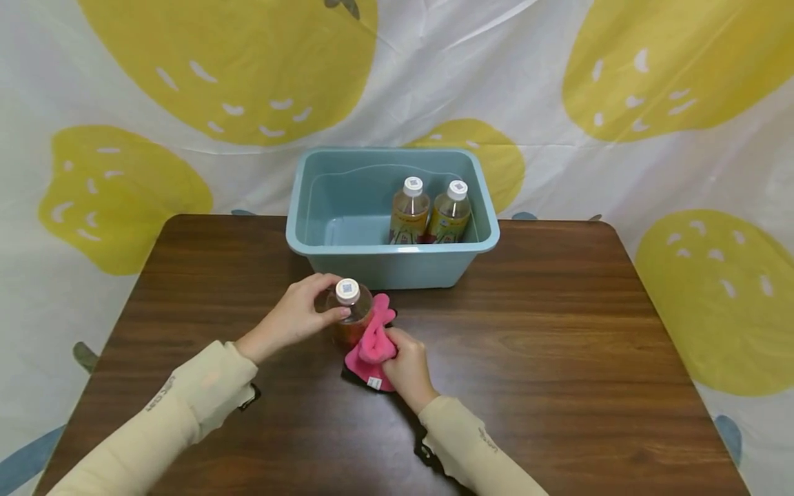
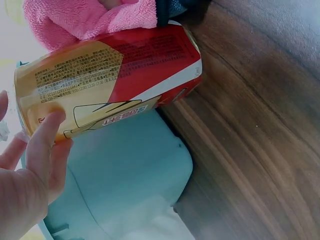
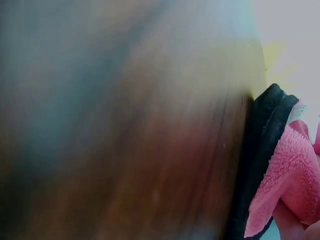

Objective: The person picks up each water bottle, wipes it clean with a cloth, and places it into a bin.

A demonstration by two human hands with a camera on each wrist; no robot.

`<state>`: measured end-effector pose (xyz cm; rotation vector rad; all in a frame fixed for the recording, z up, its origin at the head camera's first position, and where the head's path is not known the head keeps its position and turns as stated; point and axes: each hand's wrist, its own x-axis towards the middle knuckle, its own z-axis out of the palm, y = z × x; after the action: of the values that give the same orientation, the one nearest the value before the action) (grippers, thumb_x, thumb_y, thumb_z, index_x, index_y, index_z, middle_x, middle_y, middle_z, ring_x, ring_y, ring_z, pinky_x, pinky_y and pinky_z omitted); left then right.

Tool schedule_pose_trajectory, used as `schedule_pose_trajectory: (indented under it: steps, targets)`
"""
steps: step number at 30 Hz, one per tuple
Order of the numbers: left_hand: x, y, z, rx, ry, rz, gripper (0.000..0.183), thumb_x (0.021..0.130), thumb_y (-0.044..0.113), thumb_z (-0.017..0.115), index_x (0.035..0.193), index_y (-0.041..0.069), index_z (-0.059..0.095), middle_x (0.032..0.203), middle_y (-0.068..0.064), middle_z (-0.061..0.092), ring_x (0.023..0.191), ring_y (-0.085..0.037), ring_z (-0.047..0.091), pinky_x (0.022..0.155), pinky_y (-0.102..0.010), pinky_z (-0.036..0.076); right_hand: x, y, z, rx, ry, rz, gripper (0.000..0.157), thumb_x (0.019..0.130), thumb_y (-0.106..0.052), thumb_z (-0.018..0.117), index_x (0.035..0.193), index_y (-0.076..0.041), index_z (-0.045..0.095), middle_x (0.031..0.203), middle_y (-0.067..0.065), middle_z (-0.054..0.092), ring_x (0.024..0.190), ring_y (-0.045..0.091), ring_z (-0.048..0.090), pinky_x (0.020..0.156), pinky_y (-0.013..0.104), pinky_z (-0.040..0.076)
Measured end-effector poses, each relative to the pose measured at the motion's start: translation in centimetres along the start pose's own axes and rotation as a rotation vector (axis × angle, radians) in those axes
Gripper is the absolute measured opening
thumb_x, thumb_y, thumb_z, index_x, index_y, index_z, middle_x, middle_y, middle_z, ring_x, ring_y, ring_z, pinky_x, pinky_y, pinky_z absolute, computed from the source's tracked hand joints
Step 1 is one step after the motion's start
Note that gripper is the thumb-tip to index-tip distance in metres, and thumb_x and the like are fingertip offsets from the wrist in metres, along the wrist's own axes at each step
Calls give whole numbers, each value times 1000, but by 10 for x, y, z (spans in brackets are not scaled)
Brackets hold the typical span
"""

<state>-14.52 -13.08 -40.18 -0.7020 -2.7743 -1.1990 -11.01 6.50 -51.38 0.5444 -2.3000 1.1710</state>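
My left hand (image 1: pixel 298 310) grips the upper part of a clear plastic bottle (image 1: pixel 353 331) with a white cap, which stands upright at the middle of the table. In the left wrist view the bottle's label (image 2: pixel 100 75) shows red, gold and white, and fingertips (image 2: pixel 42 132) touch it near the shoulder. A bunched pink cloth (image 1: pixel 374 344) with dark edging lies against the bottle's right side, held by my right hand (image 1: pixel 409 362). The right wrist view catches that cloth (image 3: pixel 290 170) at its right edge; the rest there is blurred.
Behind the bottle a blue-green plastic tub (image 1: pixel 384 269) stands at the table's (image 1: pixel 546 344) back edge. Inside its right half are two similar white-capped bottles, one left (image 1: pixel 409 217) and one right (image 1: pixel 449 219). A white curtain (image 1: pixel 533 41) with yellow fruit prints hangs behind.
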Motion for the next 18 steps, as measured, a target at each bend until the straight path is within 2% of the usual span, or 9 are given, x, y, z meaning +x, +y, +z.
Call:
schedule_pose_trajectory:
  steps: [5, 9, 14, 18]
  targets:
    - [0, -1, -1, -7, 0, 6, 35, 76, 16, 73, 105, 3, 60, 98, -10, 62, 88, -22, 55, 79, -43, 45, 1, 1, 1, 13, -13, 13, 20, 63, 9, 63, 76, -5, 66, 72, 4, 64, 64, 16, 61, 62, 28, 51]
    - [-2, -2, 1, -12, 6, 6, 34, 76, 16, 73, 105, 3, 60, 96, -9, 61, 87, -22, 54, 78, -43, 45, 6, -8, -5, 56, 31, 5, 16, 65, 6, 66, 76, -5, 67, 72, 4, 65, 67, 15, 62, 63, 26, 51]
    - [-2, -1, 2, -1, 32, 20, 33, 73, 13, 74, 102, 4, 61, 91, -8, 61, 81, -22, 53, 73, -40, 46, 29, -32, -20, 121, 92, -43, 17, 67, 3, 70, 84, -3, 68, 82, 7, 66, 77, 17, 63, 71, 26, 51]
    - [-1, 1, 1, -9, 24, 23, 33, 73, 8, 72, 103, 2, 60, 89, -10, 59, 79, -25, 53, 70, -41, 47, 51, -49, -31, 89, 72, -105, 24, 70, -1, 69, 94, -3, 69, 89, 8, 65, 83, 18, 62, 78, 28, 51]
